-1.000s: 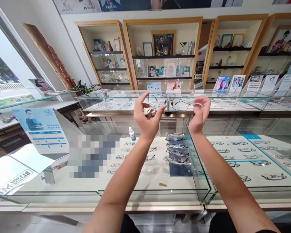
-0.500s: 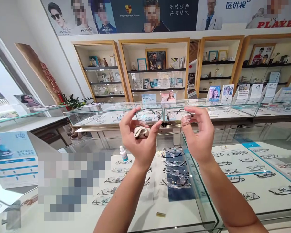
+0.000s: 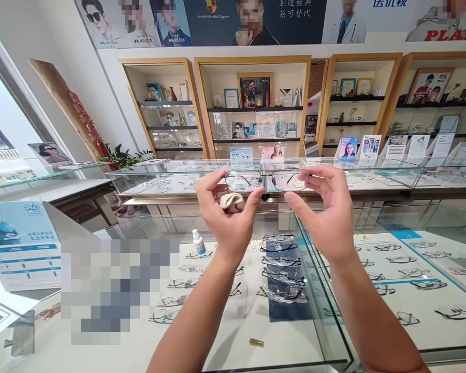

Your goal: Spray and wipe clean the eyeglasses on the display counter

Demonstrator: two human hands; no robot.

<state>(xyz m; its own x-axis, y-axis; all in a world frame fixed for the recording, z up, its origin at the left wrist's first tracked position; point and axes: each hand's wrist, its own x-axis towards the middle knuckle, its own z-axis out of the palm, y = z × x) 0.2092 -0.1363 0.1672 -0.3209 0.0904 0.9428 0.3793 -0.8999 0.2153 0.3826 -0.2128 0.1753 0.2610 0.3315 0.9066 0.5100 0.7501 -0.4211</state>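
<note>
Thin dark-framed eyeglasses (image 3: 266,173) are held up level in front of me, above the glass counter. My left hand (image 3: 229,223) grips their left end between fingers and thumb. A folded pale cloth (image 3: 232,202) is tucked in that same palm. At the right end, my right hand (image 3: 326,212) holds the frame with its fingers, its thumb just below the right lens. Beneath my left wrist stands a small white spray bottle (image 3: 198,242) with a blue label.
Rows of eyeglasses (image 3: 281,277) lie in the glass display case (image 3: 336,331) below my arms. A small gold-coloured piece (image 3: 257,342) rests near its front. At the left stands a blue-and-white sign (image 3: 21,248). Another glass counter (image 3: 163,196) and wooden-framed shelves (image 3: 252,58) are behind.
Both hands and the eyeglasses have shifted slightly right and up in view. The frame's temples have changed angle, and my right thumb has come down off the right lens.
</note>
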